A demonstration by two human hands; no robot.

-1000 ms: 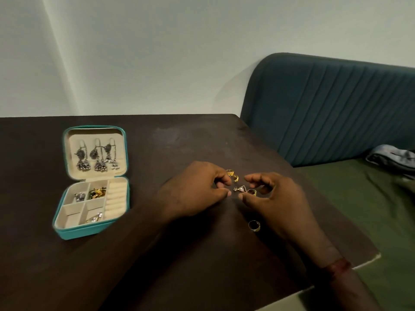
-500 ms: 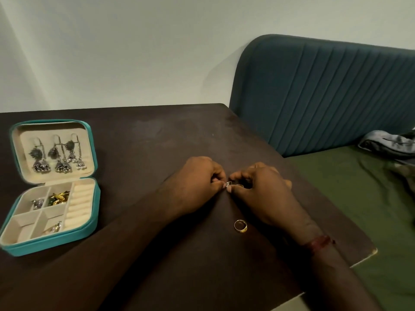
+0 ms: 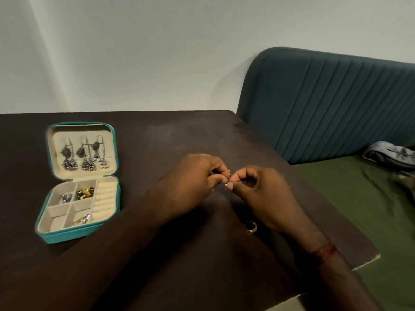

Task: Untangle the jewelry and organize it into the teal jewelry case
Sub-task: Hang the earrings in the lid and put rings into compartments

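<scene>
Apart a second ago, the left hand [image 3: 190, 182] and right hand [image 3: 267, 198] are now meeting, each curled tight and pinching one small tangled gold jewelry piece [image 3: 228, 181] over the dark wooden table [image 3: 157, 142]. The open teal jewelry case [image 3: 78, 235] is sitting well left.

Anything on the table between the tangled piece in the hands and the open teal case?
Nothing visible. Left hand and right hand pinch the tangled piece; only bare table lies between them and the teal case. Loose ring sits nearer, off that line.
</scene>
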